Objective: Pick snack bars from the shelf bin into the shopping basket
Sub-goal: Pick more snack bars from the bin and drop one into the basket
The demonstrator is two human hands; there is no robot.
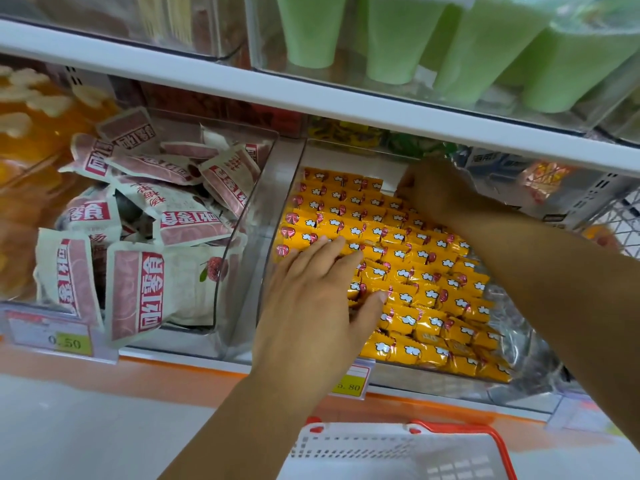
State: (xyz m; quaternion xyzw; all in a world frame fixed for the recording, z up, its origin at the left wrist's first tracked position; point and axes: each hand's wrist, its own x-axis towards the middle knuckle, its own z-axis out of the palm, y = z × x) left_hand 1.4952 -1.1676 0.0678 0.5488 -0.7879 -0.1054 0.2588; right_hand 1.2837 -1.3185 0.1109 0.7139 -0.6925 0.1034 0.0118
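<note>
A clear shelf bin (pixel 273 202) holds several rows of small yellow-wrapped snack bars (pixel 408 271). My left hand (pixel 318 292) lies flat on the bars at the bin's front left, fingers straight and spread. My right hand (pixel 433 192) reaches into the far back of the bin under the upper shelf, fingers curled down onto the rear bars; whether it holds one is hidden. A white shopping basket (pixel 398 452) with a red rim sits below the shelf, at the bottom of the view.
A neighbouring clear bin (pixel 221 299) on the left is heaped with pink-and-white snack packets (pixel 156 216). The upper white shelf (pixel 311 98) overhangs the bins, with green cups (pixel 398 36) above. Price tags (pixel 349 379) hang on the shelf front.
</note>
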